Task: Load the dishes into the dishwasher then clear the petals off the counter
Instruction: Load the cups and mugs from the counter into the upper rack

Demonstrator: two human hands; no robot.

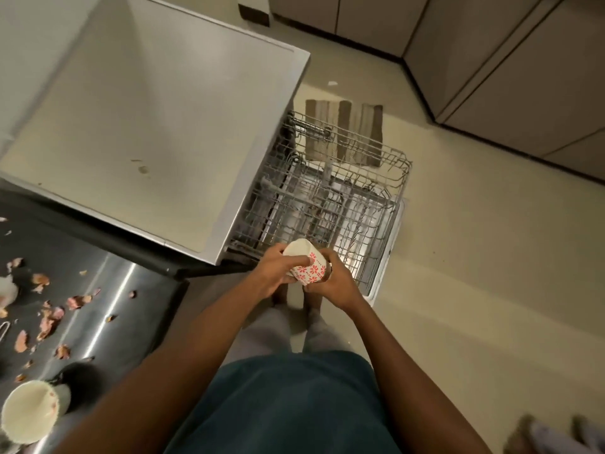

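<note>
A white cup with a red flower pattern (306,262) is held tilted over the near edge of the pulled-out wire dishwasher rack (330,204), gripped from both sides; the left hand (271,273) curls round its left wall and the right hand (330,278) wraps its right side. The rack stands out over the open dishwasher door (388,247), beside a white appliance top (147,126); a striped mat (343,132) lies on the floor beyond. To the left, dried pink petals (49,319) lie scattered on the dark steel worktop (108,309), with a cream cup (31,411) near its front.
</note>
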